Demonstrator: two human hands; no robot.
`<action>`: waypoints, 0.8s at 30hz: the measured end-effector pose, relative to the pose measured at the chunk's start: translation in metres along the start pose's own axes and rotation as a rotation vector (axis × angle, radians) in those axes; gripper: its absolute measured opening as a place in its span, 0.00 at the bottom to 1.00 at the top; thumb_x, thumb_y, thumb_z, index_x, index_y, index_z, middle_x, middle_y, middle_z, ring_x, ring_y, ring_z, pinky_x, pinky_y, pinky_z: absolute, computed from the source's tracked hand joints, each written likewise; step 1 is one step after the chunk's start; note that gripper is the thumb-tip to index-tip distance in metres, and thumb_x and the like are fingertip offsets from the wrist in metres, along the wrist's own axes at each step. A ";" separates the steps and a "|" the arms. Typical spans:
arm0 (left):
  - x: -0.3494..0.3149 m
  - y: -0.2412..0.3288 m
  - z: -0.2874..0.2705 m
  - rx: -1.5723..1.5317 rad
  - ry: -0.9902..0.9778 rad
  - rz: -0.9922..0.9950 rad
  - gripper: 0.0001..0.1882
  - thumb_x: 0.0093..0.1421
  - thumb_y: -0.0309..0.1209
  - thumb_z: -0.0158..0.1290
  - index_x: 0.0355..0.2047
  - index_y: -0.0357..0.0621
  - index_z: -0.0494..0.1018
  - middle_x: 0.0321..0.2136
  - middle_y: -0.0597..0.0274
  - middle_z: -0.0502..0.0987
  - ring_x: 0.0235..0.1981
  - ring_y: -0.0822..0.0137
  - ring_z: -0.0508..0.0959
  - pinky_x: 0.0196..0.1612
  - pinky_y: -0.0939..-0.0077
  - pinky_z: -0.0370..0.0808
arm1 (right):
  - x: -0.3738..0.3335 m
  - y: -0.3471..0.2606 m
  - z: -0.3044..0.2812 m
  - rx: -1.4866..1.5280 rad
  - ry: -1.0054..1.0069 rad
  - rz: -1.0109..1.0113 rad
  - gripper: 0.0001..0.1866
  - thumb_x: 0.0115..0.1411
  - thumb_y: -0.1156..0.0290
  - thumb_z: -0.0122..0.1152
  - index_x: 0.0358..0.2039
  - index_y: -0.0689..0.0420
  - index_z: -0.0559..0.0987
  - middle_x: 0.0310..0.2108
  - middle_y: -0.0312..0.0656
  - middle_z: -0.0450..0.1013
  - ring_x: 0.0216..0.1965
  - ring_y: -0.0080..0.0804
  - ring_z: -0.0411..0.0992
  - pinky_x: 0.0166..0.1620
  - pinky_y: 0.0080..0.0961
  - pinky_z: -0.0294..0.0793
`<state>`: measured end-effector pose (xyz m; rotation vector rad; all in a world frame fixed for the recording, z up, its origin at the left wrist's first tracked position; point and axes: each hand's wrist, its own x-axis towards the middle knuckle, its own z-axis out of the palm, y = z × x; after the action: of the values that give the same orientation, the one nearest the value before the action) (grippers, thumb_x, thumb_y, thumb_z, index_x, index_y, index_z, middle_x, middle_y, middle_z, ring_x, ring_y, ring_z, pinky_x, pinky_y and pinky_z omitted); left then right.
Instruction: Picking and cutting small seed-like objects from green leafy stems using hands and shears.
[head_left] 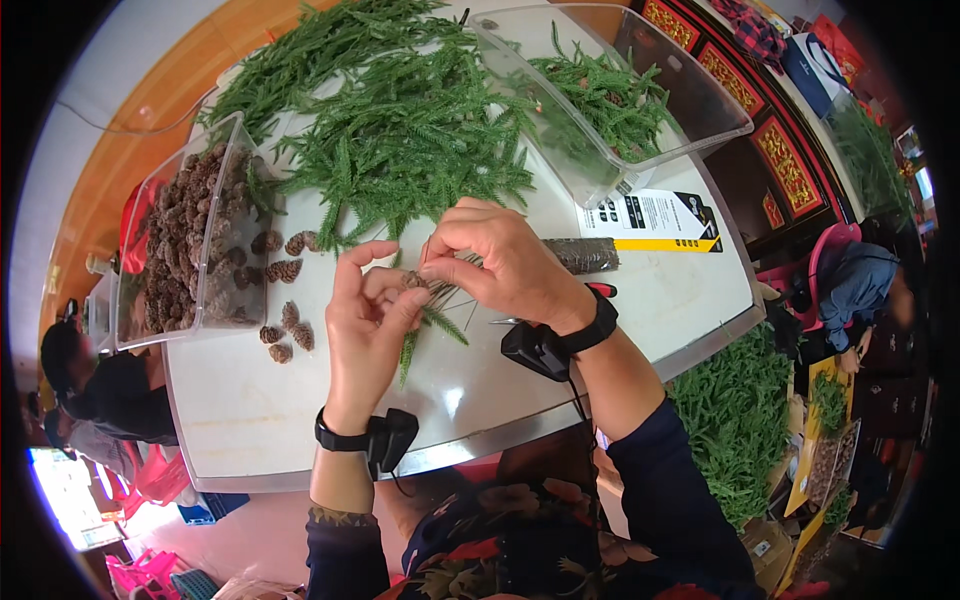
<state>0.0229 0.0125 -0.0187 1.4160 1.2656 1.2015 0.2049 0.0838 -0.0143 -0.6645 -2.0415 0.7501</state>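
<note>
Right of centre we log a white card (650, 215) with black panel and yellow stripe. Our white surface (300, 420) carries clear bins (one upper left (190, 245) of cones, one upper right (620, 90)). Both hands, left (368, 320) and right (505, 265), pinch a green sprig (425, 320) at centre; bare room lies toward the near edge.
</note>
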 end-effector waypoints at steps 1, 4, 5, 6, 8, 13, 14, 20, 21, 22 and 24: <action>-0.001 0.000 0.002 0.159 0.040 0.086 0.24 0.59 0.23 0.57 0.55 0.40 0.62 0.29 0.61 0.80 0.24 0.75 0.76 0.28 0.83 0.73 | 0.000 -0.001 -0.001 -0.035 -0.004 0.014 0.03 0.52 0.75 0.66 0.27 0.59 0.80 0.24 0.39 0.74 0.30 0.36 0.70 0.34 0.27 0.69; -0.002 -0.002 0.007 0.465 0.101 0.284 0.26 0.58 0.22 0.59 0.55 0.41 0.62 0.29 0.63 0.79 0.23 0.76 0.75 0.29 0.83 0.73 | -0.003 0.000 0.003 -0.048 -0.016 0.091 0.04 0.55 0.74 0.65 0.29 0.60 0.80 0.23 0.37 0.73 0.28 0.32 0.69 0.33 0.26 0.68; -0.002 0.000 0.008 0.618 0.132 0.382 0.27 0.57 0.21 0.59 0.55 0.41 0.62 0.28 0.63 0.79 0.22 0.77 0.74 0.29 0.83 0.73 | -0.003 -0.002 0.004 -0.055 -0.023 0.129 0.04 0.56 0.73 0.64 0.30 0.60 0.80 0.23 0.36 0.73 0.27 0.30 0.69 0.33 0.26 0.68; -0.003 0.001 0.009 0.618 0.133 0.383 0.27 0.57 0.21 0.59 0.55 0.41 0.62 0.28 0.63 0.79 0.22 0.77 0.74 0.29 0.83 0.73 | -0.002 -0.004 0.006 -0.055 -0.023 0.128 0.04 0.56 0.73 0.64 0.30 0.60 0.80 0.23 0.36 0.73 0.27 0.30 0.69 0.33 0.26 0.68; -0.004 0.005 0.008 0.390 0.205 0.260 0.28 0.57 0.20 0.59 0.56 0.41 0.61 0.29 0.64 0.77 0.25 0.78 0.74 0.30 0.84 0.73 | 0.001 -0.012 0.011 0.227 0.059 0.298 0.06 0.59 0.72 0.62 0.33 0.61 0.81 0.24 0.34 0.74 0.26 0.23 0.68 0.31 0.22 0.68; -0.002 0.004 0.004 0.110 0.326 0.172 0.31 0.55 0.21 0.61 0.57 0.41 0.60 0.28 0.64 0.76 0.26 0.79 0.74 0.32 0.86 0.73 | 0.003 -0.012 0.007 0.590 0.135 0.541 0.11 0.63 0.68 0.60 0.40 0.62 0.81 0.27 0.32 0.76 0.28 0.12 0.66 0.29 0.13 0.65; -0.003 0.005 0.003 0.111 0.328 0.174 0.31 0.55 0.21 0.61 0.57 0.41 0.60 0.28 0.64 0.76 0.26 0.79 0.74 0.32 0.86 0.73 | 0.003 -0.013 0.008 0.590 0.134 0.538 0.11 0.63 0.68 0.60 0.40 0.62 0.81 0.27 0.32 0.76 0.28 0.12 0.66 0.29 0.13 0.65; -0.005 0.007 0.004 0.017 0.276 0.089 0.31 0.55 0.21 0.61 0.57 0.40 0.59 0.29 0.64 0.76 0.27 0.79 0.73 0.32 0.87 0.72 | -0.002 -0.012 0.021 0.652 0.049 0.503 0.10 0.62 0.71 0.61 0.40 0.64 0.81 0.32 0.35 0.78 0.31 0.13 0.71 0.33 0.11 0.70; -0.005 0.007 0.003 0.003 0.257 0.071 0.32 0.55 0.20 0.61 0.57 0.40 0.59 0.29 0.65 0.76 0.27 0.80 0.73 0.32 0.87 0.72 | -0.002 -0.011 0.024 0.665 0.053 0.481 0.10 0.62 0.72 0.61 0.40 0.65 0.81 0.32 0.35 0.78 0.32 0.13 0.72 0.35 0.11 0.71; -0.005 0.007 0.003 0.003 0.259 0.072 0.32 0.55 0.20 0.61 0.57 0.40 0.59 0.29 0.65 0.76 0.27 0.80 0.73 0.32 0.87 0.72 | -0.001 -0.012 0.026 0.665 0.051 0.480 0.10 0.62 0.72 0.61 0.40 0.65 0.81 0.32 0.35 0.78 0.32 0.13 0.72 0.35 0.11 0.71; -0.005 0.008 0.002 0.016 0.250 0.092 0.32 0.55 0.20 0.61 0.57 0.40 0.60 0.29 0.64 0.76 0.26 0.80 0.73 0.32 0.87 0.72 | 0.002 -0.013 0.031 0.748 0.093 0.488 0.09 0.61 0.74 0.62 0.37 0.67 0.81 0.31 0.36 0.78 0.32 0.15 0.73 0.36 0.13 0.72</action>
<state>0.0262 0.0069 -0.0118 1.3798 1.3939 1.4697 0.1754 0.0681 -0.0184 -0.7263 -1.3512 1.6174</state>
